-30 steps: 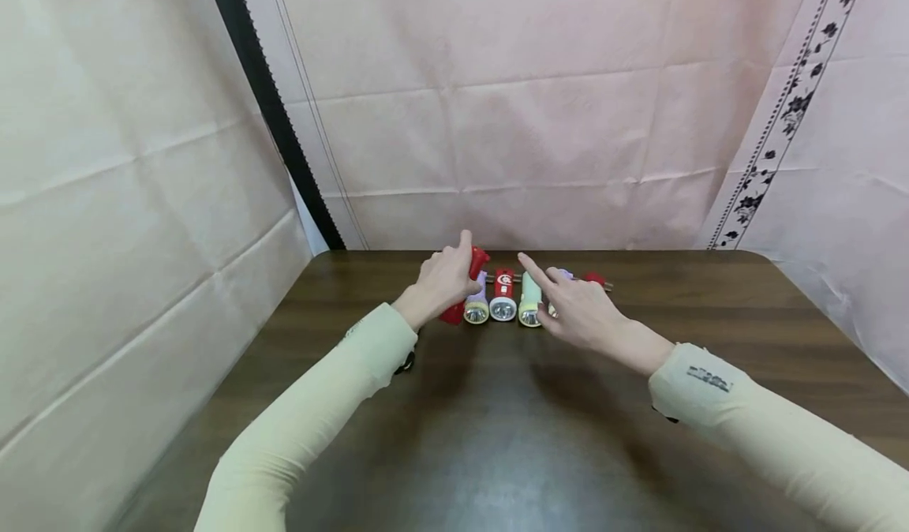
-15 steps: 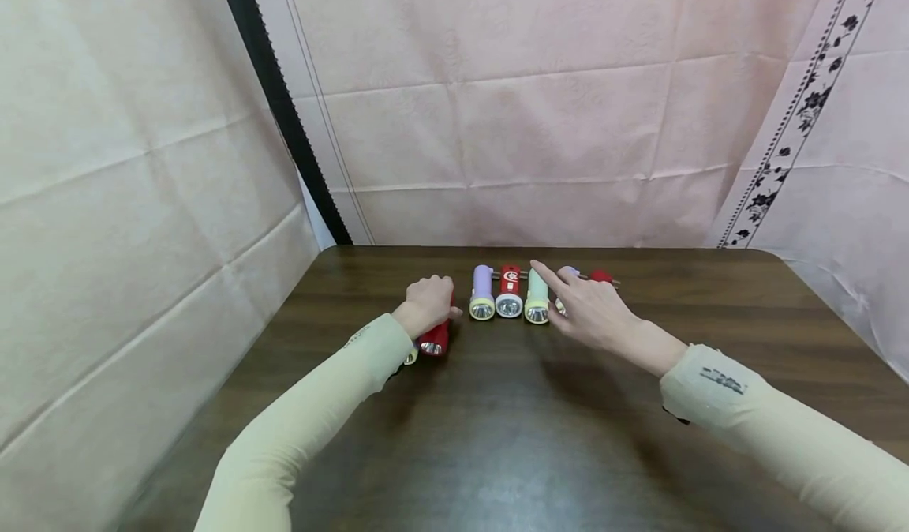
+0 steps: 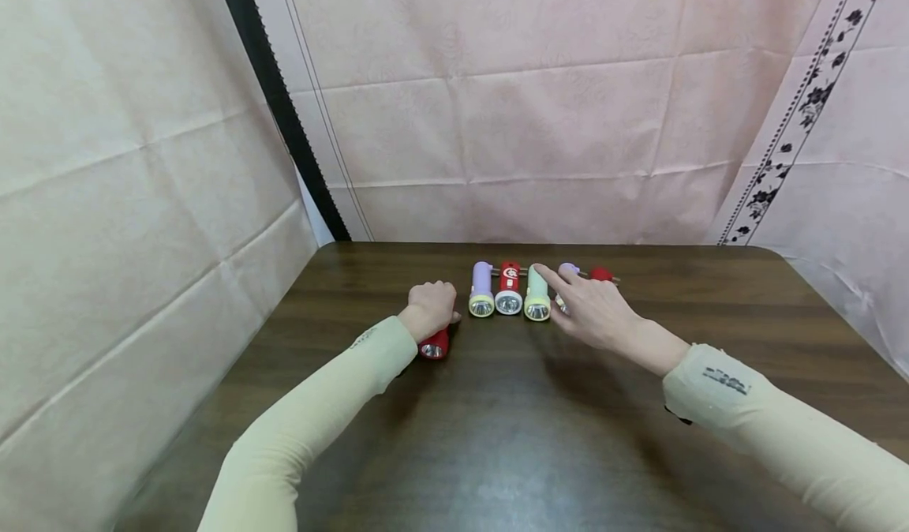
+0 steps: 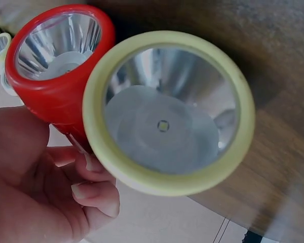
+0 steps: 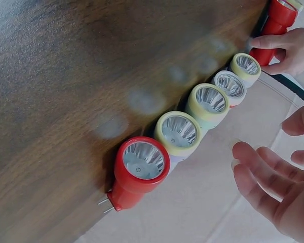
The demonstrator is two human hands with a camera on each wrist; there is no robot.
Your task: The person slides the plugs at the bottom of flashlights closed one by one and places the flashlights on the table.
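Note:
My left hand (image 3: 428, 311) grips a red flashlight (image 3: 435, 346) on the left of the table, its lens facing me. Right beside it, in the left wrist view, is a flashlight with a pale yellow rim (image 4: 164, 114); the head view hides it behind the hand and sleeve. My right hand (image 3: 592, 311) hovers with spread fingers over the right part of a flashlight row. From left to right lie a purple flashlight (image 3: 481, 283), a red one with a white rim (image 3: 509, 279), a mint green one (image 3: 536, 291), another purple one (image 3: 568, 269) and a red one (image 5: 142, 162).
The row lies near the back edge of the dark wooden table (image 3: 525, 437). Metal plug prongs (image 5: 106, 205) stick out of the rightmost red flashlight. Pale cloth (image 3: 497, 121) hangs behind the table, and more cloth (image 3: 142, 200) hangs along the left side.
My left hand has carried the red flashlight from the row's left end leftward and nearer, beside the yellow-rimmed one. The right hand has stayed over the row.

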